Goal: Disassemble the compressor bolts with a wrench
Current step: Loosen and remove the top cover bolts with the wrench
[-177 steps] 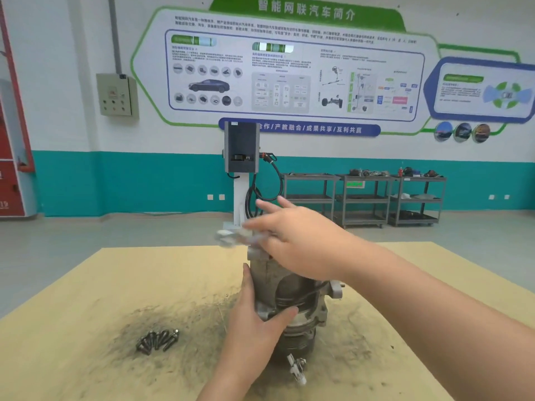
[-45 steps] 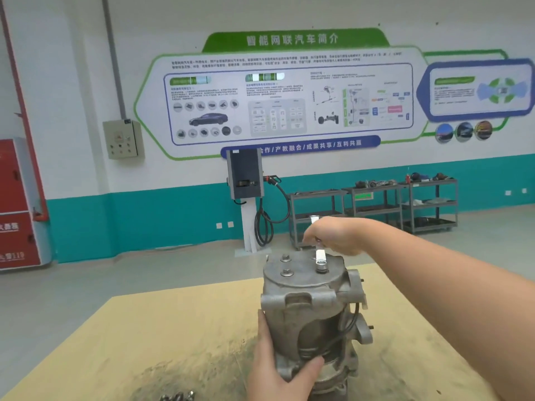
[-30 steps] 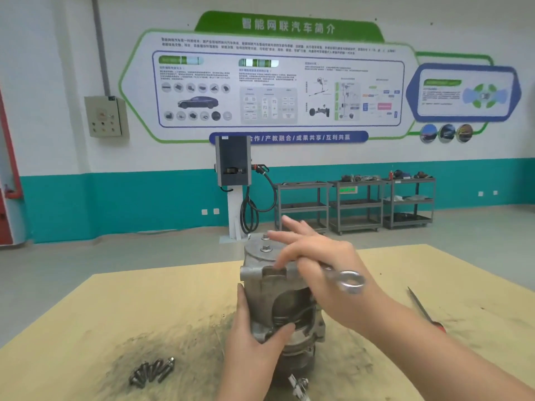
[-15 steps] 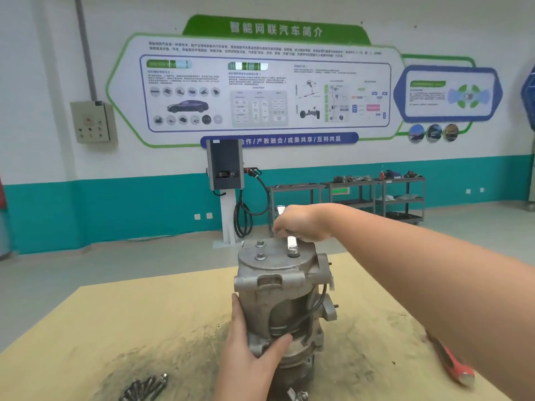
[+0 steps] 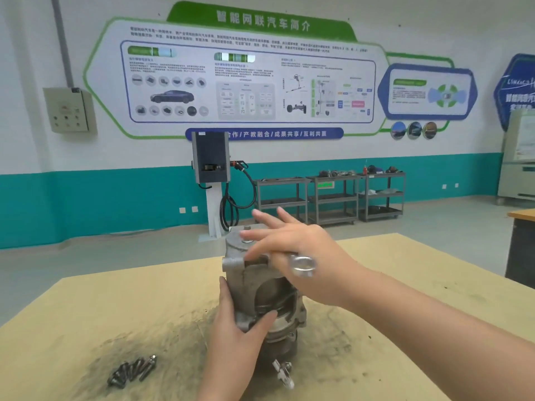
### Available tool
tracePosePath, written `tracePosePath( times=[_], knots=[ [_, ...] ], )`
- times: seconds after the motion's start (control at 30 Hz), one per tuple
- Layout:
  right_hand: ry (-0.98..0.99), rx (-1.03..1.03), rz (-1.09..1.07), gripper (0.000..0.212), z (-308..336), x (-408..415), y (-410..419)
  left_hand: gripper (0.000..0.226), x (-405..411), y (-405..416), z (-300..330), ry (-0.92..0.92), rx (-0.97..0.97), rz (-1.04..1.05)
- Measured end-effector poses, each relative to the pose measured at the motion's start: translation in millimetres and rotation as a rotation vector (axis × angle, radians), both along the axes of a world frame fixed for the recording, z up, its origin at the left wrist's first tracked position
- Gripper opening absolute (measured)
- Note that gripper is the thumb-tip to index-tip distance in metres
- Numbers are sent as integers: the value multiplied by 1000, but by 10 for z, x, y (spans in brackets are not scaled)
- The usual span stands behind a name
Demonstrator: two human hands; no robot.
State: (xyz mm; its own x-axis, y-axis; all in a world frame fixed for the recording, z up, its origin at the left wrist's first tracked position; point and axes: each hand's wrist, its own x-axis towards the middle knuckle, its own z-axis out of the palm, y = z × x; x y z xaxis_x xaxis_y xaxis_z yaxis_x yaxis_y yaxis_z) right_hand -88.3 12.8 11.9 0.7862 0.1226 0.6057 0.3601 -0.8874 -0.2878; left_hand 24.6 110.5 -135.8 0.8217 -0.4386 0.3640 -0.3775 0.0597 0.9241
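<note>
Compressor (image 5: pixel 260 287): grey metal, stood upright near the middle of the worktop (image 5: pixel 86 314), on a patch of dark grime.

Left hand (image 5: pixel 240 337): wrapped round the compressor's lower body, thumb across the front, fingers behind.

Right hand (image 5: pixel 298 250): above the compressor's top plate, forefingers stretched straight out over it, the rest of the hand round the shaft of a wrench (image 5: pixel 301 264); blurred, so the exact grip could not be told. The wrench's ring end stuck out toward the camera, beside the wrist.

Bolts still in the top plate (image 5: pixel 247 241): at least two seen, left of the right hand's fingers.

Loose bolts (image 5: pixel 133 371): a small dark heap on the worktop, left of the compressor and apart from it.

Small metal fitting (image 5: pixel 282 371): on the worktop at the compressor's foot.

Background: charging post (image 5: pixel 211 160), shelf trolleys (image 5: pixel 333 198), wall poster (image 5: pixel 246 82).
</note>
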Motion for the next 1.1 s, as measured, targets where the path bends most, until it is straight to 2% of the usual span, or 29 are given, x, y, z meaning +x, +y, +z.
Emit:
tracePosePath(
  times=[0.07, 0.13, 0.2, 0.33, 0.4, 0.47, 0.53, 0.57, 0.6, 0.67, 0.73, 0.77, 0.83, 0.97, 1.03, 1.1],
  knots=[
    [173, -325, -68, 42, 163, 303, 125, 108, 2, -13, -2, -10, -8, 12],
    [296, -466, -171, 38, 271, 670, 213, 107, -7, -26, -8, -11, -6, 27],
    [385, -494, -247, 37, 343, 988, 236, 108, 11, -48, -26, -4, -2, 36],
    [572, -360, -379, 33, 495, 1323, -94, 115, 26, -58, -45, 1, 6, 23],
    [634, -195, -463, 25, 528, 1333, -371, 117, 37, -47, -49, 7, 7, 9],
    [632, 73, -486, 17, 485, 1244, -624, 119, 49, -27, -39, 12, 0, 2],
    [598, 482, -406, 16, 366, 1074, -785, 119, 61, -19, -37, 19, 0, 2],
    [561, 723, -337, 28, 280, 978, -847, 119, 61, -15, -31, 21, 0, 4],
    [500, 950, -254, 37, 183, 889, -881, 119, 52, -11, -19, 20, -3, 9],
    [266, 1305, -62, 38, 34, 716, -862, 116, 27, -10, 9, 11, -14, 16],
    [9, 1543, 114, 38, -79, 524, -766, 113, 22, -10, -23, 19, -25, 17],
    [-75, 1582, 163, 41, -128, 413, -694, 113, 15, -2, -28, 34, -30, 24],
    [-161, 1431, 185, 46, -230, 177, -516, 114, 12, -11, -8, 45, -24, 47],
    [-239, 557, 94, 48, -264, -55, -169, 112, 28, -54, -18, 61, -44, 88],
    [-133, 139, -11, 49, -127, 40, -61, 111, 26, -67, -29, 45, -35, 104],
    [97, -148, -127, 54, 21, 295, 47, 110, 27, -71, -16, 16, -19, 115]
  ],
)
